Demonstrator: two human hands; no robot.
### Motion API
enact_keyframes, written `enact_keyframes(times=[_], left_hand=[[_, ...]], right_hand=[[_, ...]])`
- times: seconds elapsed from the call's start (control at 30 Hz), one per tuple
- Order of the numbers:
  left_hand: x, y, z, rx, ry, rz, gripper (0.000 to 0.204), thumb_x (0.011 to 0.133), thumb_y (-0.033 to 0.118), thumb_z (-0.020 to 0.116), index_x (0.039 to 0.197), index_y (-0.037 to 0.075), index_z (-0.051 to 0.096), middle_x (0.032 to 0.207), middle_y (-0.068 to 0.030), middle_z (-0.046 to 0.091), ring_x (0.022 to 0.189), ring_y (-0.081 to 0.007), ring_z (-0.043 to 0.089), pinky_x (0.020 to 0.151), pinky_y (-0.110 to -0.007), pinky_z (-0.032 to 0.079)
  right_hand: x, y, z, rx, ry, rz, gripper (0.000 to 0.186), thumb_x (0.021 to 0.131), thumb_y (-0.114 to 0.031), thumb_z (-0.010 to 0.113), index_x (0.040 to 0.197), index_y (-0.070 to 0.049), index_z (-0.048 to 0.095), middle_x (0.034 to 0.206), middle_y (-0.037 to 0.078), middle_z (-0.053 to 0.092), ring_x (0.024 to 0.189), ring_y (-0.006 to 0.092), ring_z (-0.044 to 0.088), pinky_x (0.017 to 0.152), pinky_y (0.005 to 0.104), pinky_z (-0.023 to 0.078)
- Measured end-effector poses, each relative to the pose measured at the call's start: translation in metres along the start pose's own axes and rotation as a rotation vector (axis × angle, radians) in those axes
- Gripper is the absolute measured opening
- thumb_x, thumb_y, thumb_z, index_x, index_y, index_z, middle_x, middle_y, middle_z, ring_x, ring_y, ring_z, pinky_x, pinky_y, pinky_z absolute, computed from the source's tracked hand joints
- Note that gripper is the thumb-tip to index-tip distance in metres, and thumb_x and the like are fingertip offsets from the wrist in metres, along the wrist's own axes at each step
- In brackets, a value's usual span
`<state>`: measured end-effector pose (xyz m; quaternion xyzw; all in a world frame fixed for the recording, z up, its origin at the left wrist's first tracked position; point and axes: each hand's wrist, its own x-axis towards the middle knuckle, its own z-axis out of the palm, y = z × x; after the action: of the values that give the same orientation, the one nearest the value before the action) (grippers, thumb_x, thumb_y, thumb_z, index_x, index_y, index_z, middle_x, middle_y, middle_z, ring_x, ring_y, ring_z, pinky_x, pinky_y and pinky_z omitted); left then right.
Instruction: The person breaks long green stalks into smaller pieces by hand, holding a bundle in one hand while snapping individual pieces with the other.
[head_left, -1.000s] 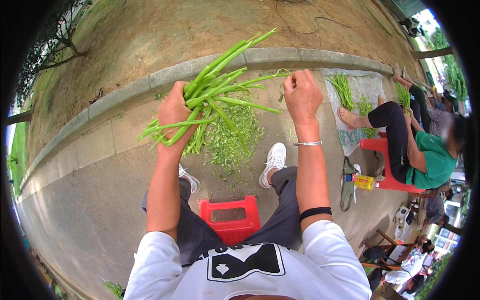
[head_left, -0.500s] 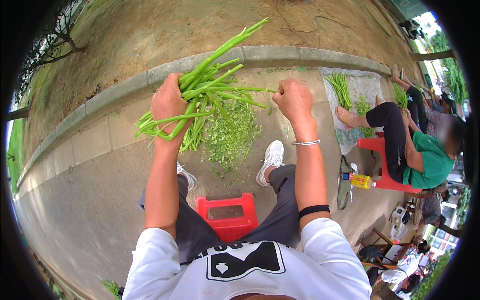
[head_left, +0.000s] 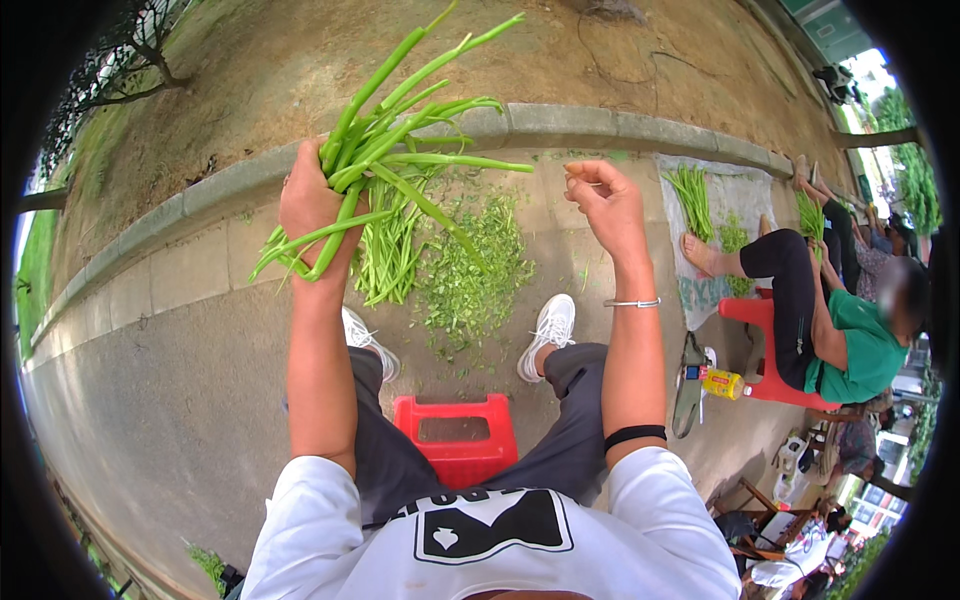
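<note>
My left hand (head_left: 312, 205) is wrapped round a bunch of long green vegetable stems (head_left: 375, 150). Most of the stems fan out up and to the right, and a few hang below the wrist. My right hand (head_left: 608, 210) is apart from the bunch, level with it on the right, its fingers loosely bent and parted with nothing visible in them. Beneath the bunch lies a pile of stripped stems (head_left: 388, 255) on the ground. Right beside it spreads a heap of small green leaves and scraps (head_left: 475, 260).
Between my legs is a red plastic stool (head_left: 455, 470). A stone kerb (head_left: 560, 122) crosses ahead, with bare earth beyond. At right, a seated person in green (head_left: 858, 345) is by a plastic sheet (head_left: 685, 275) holding greens; a yellow-labelled bottle (head_left: 722, 384) lies nearer.
My right hand has come away from a stem tip, moved slightly right, and its closed fingers have loosened. My left hand has shifted a little left and down, tilting the bunch more upright.
</note>
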<state>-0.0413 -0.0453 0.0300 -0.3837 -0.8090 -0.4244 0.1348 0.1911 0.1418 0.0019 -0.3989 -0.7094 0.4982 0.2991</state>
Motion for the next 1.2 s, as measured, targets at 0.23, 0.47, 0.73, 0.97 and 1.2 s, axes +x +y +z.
enact_keyframes(times=[0.23, 0.47, 0.73, 0.97, 1.2], left_hand=[[-0.007, 0.001, 0.009, 0.0, -0.084, 0.104, 0.029, 0.068, 0.008, 0.066, 0.095, 0.005, 0.053, 0.08, -0.0161, 0.06, 0.074, -0.0364, 0.058, 0.064, -0.042, 0.044], [-0.012, 0.006, 0.018, -0.044, -0.166, 0.102, 0.033, 0.069, 0.007, 0.068, 0.098, 0.008, 0.054, 0.079, -0.0151, 0.061, 0.075, -0.0347, 0.06, 0.065, -0.039, 0.047], [-0.015, 0.011, 0.024, -0.041, -0.203, 0.096, 0.032, 0.068, 0.007, 0.068, 0.096, 0.008, 0.053, 0.079, -0.0148, 0.06, 0.075, -0.0356, 0.058, 0.063, -0.041, 0.045], [-0.016, 0.011, 0.026, -0.066, -0.22, 0.073, 0.032, 0.068, 0.008, 0.067, 0.096, 0.008, 0.052, 0.08, -0.0148, 0.06, 0.074, -0.0365, 0.058, 0.062, -0.042, 0.045], [-0.014, 0.01, 0.024, -0.069, -0.226, 0.084, 0.03, 0.069, 0.009, 0.067, 0.095, 0.007, 0.053, 0.08, -0.015, 0.06, 0.075, -0.0366, 0.058, 0.062, -0.042, 0.045]], right_hand=[[0.003, -0.018, 0.008, 0.182, 0.169, -0.223, 0.022, 0.087, -0.01, 0.059, 0.106, 0.0, 0.059, 0.091, 0.006, 0.063, 0.073, 0.0079, 0.06, 0.06, 0.02, 0.049], [0.003, -0.011, 0.016, 0.258, 0.041, -0.173, 0.027, 0.089, -0.011, 0.055, 0.114, -0.002, 0.056, 0.105, 0.007, 0.062, 0.077, 0.0096, 0.062, 0.057, 0.0201, 0.048], [0.001, -0.014, 0.027, 0.297, -0.033, -0.066, 0.029, 0.087, -0.012, 0.059, 0.114, -0.001, 0.056, 0.094, 0.008, 0.064, 0.077, 0.0106, 0.062, 0.059, 0.0208, 0.048], [0.002, -0.004, 0.03, 0.178, 0.004, -0.164, 0.014, 0.084, -0.01, 0.062, 0.094, 0.001, 0.063, 0.08, 0.003, 0.064, 0.072, 0.0072, 0.06, 0.06, 0.0203, 0.047], [0.002, -0.005, 0.029, -0.127, 0.133, -0.273, 0.013, 0.083, -0.01, 0.06, 0.082, 0.003, 0.061, 0.073, 0.004, 0.063, 0.064, 0.008, 0.059, 0.055, 0.0235, 0.047]])
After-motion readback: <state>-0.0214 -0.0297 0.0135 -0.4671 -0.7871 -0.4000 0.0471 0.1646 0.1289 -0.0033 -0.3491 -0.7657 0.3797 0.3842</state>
